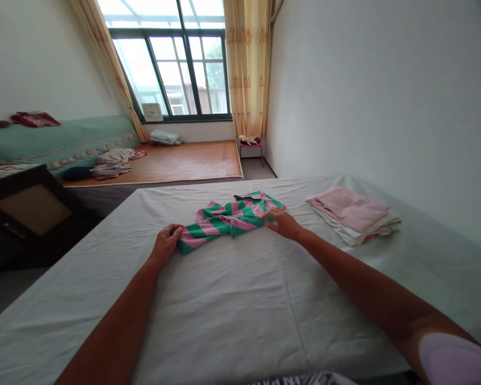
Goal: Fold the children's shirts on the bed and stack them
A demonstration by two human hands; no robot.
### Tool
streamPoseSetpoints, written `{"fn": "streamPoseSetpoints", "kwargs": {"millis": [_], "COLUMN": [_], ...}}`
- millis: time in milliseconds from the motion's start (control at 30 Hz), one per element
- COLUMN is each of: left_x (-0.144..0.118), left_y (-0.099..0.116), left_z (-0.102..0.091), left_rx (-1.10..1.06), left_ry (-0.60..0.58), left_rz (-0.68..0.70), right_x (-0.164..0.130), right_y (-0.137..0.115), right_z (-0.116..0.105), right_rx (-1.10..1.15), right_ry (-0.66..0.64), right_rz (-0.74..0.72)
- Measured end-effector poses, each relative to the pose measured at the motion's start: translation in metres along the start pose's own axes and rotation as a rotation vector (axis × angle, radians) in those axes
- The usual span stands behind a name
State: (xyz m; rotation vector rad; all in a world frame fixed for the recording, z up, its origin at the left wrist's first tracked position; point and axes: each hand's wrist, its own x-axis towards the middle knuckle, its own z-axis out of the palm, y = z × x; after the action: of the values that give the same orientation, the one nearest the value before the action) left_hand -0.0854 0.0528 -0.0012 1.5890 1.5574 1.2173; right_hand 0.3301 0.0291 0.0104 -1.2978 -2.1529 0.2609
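Note:
A green and pink striped garment lies partly bunched on the white sheet, with a dark strip along its far edge. My left hand pinches its left end between thumb and fingers. At the opposite end, my right hand has its fingers closed on the cloth near the right edge. The fingertips of that hand are partly hidden against the fabric.
A folded stack of pink and white clothes sits to the right, near the wall. Beyond the sheet-covered surface stands a bed with a brown mat. A dark cabinet is at the left, and a small pink stool stands by the curtain.

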Motion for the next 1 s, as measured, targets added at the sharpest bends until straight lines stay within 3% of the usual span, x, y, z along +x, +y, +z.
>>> {"fn": "streamPoseSetpoints", "kwargs": {"millis": [133, 233, 333, 467, 600, 667, 733, 800, 867, 933, 1000], "left_x": [-0.004, -0.006, -0.009, -0.010, -0.015, -0.021, -0.029, -0.039, -0.047, -0.051, -0.047], "left_y": [0.006, 0.009, 0.008, 0.007, 0.023, 0.041, 0.064, 0.087, 0.103, 0.107, 0.099], "left_z": [-0.002, -0.007, -0.010, -0.011, -0.021, -0.029, -0.036, -0.038, -0.035, -0.028, -0.020], "left_rx": [-0.026, -0.010, -0.031, -0.089, -0.188, -0.171, -0.086, 0.023, 0.109, 0.163, 0.209], "left_ry": [-0.023, -0.050, -0.119, -0.176, -0.258, -0.376, -0.587, -0.853, -1.044, -1.116, -1.093], "left_rz": [-0.004, -0.006, -0.037, -0.060, 0.025, 0.104, 0.185, 0.231, 0.229, 0.195, 0.173], "right_x": [0.001, 0.011, 0.020, 0.019, 0.000, -0.017, -0.039, -0.061, -0.080, -0.092, -0.094], "right_y": [-0.002, 0.006, 0.015, 0.016, 0.001, -0.006, -0.011, -0.013, -0.014, -0.014, -0.014], "right_z": [0.015, 0.018, 0.020, 0.010, -0.031, -0.059, -0.086, -0.104, -0.113, -0.112, -0.104], "right_rx": [-0.363, -0.344, -0.122, 0.307, 0.686, 0.857, 0.989, 1.051, 1.052, 1.010, 0.972], "right_ry": [-0.050, -0.081, -0.112, -0.012, 0.155, 0.168, 0.085, -0.078, -0.275, -0.443, -0.501], "right_rz": [-0.112, -0.127, -0.116, 0.123, 0.277, 0.300, 0.333, 0.373, 0.406, 0.424, 0.446]}}
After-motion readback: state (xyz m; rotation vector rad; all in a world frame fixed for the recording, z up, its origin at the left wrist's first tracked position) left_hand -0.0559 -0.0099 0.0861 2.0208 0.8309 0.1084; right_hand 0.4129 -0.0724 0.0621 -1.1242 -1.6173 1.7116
